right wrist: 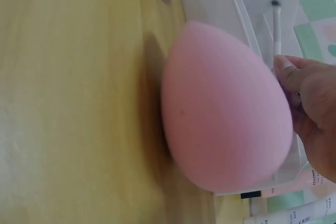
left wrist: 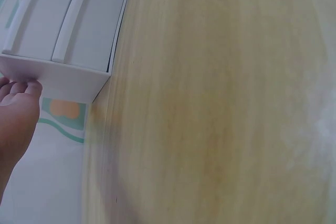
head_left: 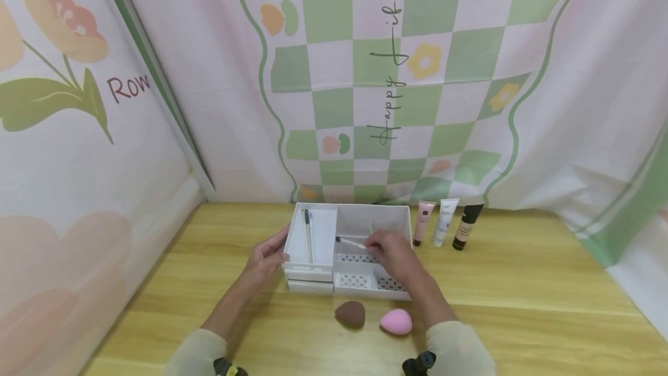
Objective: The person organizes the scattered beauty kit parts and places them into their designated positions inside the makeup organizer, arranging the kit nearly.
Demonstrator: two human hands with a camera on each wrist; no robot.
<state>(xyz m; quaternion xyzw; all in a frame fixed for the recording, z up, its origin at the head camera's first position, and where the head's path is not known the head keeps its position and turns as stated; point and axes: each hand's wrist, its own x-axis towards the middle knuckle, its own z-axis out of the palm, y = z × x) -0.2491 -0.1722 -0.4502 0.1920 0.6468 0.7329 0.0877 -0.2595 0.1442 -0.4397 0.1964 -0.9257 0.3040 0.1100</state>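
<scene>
Right hand [head_left: 390,251]: thumb and fingers closed in a pinch on a slim white-handled brush with a small dark head [head_left: 352,242]; handle's rear end hidden in the palm. This hand also covers part of the compartments beneath it. In the right wrist view, a pink egg-shaped sponge [head_left: 396,322] blocks part of the scene.

Left hand [head_left: 263,257]: fingers loosely bent, touching the outer side wall of a white rectangular plastic organizer [head_left: 373,213]; cut off in its wrist view.

Organizer: right of the left fingers, a raised tray holds two slim dark-ended sticks [head_left: 308,237], probably brushes; two drawers below. Pinched brush is above the divided right half, its head pointing left from the right fingers; front compartments have dotted floors.

Nearer the wearer than the right fingers: pink sponge, brown teardrop-shaped sponge [head_left: 351,314]. Wood-grain tabletop [head_left: 522,283] extends outward beyond both hands; three upright tubes [head_left: 445,222] stand right of the right fingers.
</scene>
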